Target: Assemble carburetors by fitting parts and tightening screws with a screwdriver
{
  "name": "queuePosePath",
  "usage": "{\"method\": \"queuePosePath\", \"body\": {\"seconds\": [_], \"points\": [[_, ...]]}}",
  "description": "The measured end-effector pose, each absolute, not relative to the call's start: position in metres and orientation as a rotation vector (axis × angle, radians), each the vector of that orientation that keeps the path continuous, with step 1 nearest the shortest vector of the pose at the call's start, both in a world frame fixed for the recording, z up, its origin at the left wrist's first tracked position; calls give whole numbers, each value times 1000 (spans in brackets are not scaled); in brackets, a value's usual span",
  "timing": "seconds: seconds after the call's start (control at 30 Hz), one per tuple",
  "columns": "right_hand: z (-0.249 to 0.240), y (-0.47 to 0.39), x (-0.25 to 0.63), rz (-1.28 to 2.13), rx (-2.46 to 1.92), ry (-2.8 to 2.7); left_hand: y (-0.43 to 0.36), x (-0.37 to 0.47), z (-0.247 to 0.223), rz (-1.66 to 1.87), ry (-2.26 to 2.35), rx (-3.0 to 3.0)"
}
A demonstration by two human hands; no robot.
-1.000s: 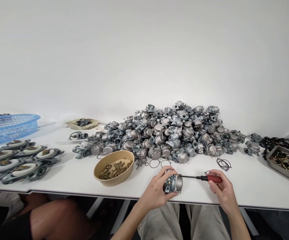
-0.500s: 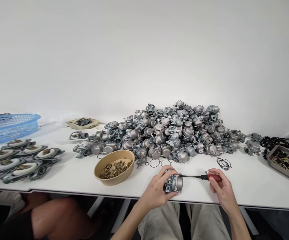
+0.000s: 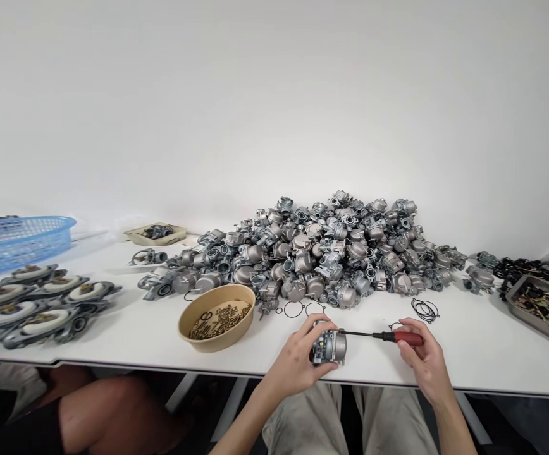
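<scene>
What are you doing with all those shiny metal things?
A person sits at a white table. The left hand grips one small metal carburetor at the table's front edge, and the right hand holds a red-handled screwdriver with its tip against that part. Behind them lies a big pile of similar metal parts, with a bowl of screws to the left.

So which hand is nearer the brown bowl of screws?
Left. The left hand grips the carburetor just right of the brown bowl; the right hand holds the red-handled screwdriver farther right, beyond the carburetor.
</scene>
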State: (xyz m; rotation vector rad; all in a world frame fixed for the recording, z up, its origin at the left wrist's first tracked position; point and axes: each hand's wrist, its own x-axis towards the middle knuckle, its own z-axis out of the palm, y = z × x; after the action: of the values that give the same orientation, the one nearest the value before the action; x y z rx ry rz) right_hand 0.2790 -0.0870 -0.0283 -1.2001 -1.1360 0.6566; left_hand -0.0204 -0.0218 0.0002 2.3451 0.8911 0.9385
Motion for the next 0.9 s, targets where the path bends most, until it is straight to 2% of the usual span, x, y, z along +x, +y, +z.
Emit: {"method": "queuePosePath", "body": {"seconds": [0.47, 0.9], "points": [[-20, -84, 273, 825, -1172, -1024, -22, -21, -2, 934, 910, 2356], [-20, -87, 277, 763, -1123, -1103, -23, -19, -4, 937, 873, 2422]]}}
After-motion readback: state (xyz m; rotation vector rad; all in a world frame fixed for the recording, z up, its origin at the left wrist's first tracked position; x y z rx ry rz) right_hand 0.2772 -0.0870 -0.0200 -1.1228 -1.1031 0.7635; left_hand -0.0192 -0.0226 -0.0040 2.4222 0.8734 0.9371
